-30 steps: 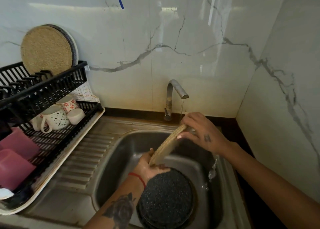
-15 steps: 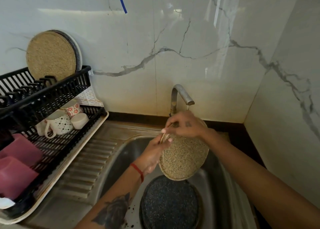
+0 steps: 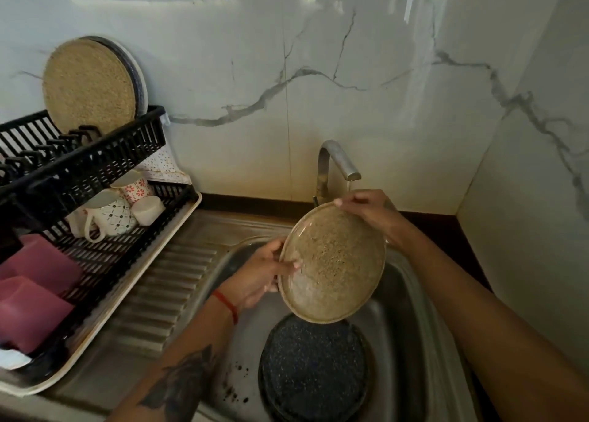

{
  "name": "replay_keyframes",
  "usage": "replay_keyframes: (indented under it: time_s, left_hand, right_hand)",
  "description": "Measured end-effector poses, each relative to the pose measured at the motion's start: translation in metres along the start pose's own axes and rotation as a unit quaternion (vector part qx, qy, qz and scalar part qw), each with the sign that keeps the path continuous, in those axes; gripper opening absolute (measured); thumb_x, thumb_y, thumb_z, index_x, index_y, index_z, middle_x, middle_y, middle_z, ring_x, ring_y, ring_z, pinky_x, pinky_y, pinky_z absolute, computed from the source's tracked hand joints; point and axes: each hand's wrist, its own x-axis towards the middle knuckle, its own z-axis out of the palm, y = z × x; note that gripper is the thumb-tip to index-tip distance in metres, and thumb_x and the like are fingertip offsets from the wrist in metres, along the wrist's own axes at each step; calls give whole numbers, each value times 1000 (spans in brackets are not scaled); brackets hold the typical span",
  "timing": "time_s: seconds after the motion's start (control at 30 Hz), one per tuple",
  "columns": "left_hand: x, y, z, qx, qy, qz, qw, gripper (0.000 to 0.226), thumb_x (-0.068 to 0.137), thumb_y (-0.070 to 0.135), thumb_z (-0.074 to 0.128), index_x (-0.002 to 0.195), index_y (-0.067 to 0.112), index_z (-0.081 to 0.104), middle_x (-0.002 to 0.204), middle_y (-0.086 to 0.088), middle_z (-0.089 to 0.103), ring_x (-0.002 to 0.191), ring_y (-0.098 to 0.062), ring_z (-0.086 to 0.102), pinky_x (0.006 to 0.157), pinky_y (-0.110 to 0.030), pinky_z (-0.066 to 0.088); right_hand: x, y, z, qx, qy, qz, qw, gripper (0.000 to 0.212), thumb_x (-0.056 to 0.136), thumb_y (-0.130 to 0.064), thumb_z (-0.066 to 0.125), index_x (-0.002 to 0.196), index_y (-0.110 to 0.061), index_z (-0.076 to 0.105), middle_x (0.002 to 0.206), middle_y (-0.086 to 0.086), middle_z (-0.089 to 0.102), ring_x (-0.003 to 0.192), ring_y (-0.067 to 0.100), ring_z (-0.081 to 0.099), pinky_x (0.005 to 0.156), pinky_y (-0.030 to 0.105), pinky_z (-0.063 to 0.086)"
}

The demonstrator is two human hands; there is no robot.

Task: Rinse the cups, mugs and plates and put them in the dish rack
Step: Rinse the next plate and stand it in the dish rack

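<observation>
Since half a second ago the tan speckled plate (image 3: 333,262) has turned further so that its whole face shows toward the camera, and a second ago it was seen almost edge-on under the tap (image 3: 338,163). It is held tilted above the steel sink (image 3: 411,294), just below the spout, where a thin thread of water falls toward its upper rim. The left hand (image 3: 258,278) grips the plate's left edge, thumb lying on the face and fingers curled behind the rim; a red thread circles that wrist. The right hand (image 3: 369,208) holds the top edge, fingers bent over the rim beside the spout. Directly beneath the plate, on the sink floor, lies a dark speckled plate (image 3: 312,370) face up, with dark specks on the steel just to its left. Left of the sink runs the ribbed draining board (image 3: 165,281), and on it sits a cream tray carrying the black dish rack (image 3: 95,166). On the rack's upper tier another tan plate (image 3: 89,83) stands upright against the marble wall, with a darker plate behind it. On the lower tier lie patterned mugs (image 3: 111,214) on their sides, and nearer the camera two pink cups (image 3: 32,294).
</observation>
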Motion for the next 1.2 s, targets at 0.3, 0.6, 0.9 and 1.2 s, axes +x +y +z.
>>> replay_keyframes:
  time_s: [0.3,0.6,0.9,1.2]
  left_hand:
    - [6,22,18,-20,26,52,998,29,88,6,59,114,19,59,111,-1,69,109,-22,62,85,-39,51]
    - [-6,17,5,5,1,15,1000,58,71,0,68,125,16,53,121,-11,62,111,-28,61,90,-49,52]
    - [8,9,19,-26,82,50,995,14,93,15,57,106,19,60,100,-2,72,97,-22,65,70,-34,56]
    - [6,-18,17,-257,124,11,958,52,92,43,47,139,22,41,131,-9,57,121,-28,54,99,-53,44]
  right_hand:
    - [-2,-33,12,-79,-48,-91,992,28,77,-53,68,87,-27,70,89,-9,67,83,6,61,65,18,39]
    - [-10,-2,0,23,25,2,999,7,81,-39,71,81,-33,68,89,-15,67,88,3,61,69,18,46]
    - [-8,-11,13,-59,12,-33,998,23,88,-43,62,98,-24,70,92,-13,65,87,7,58,69,19,43]
    - [-35,35,38,-281,218,44,934,72,98,-57,21,147,-5,26,153,17,27,143,33,21,116,43,8]
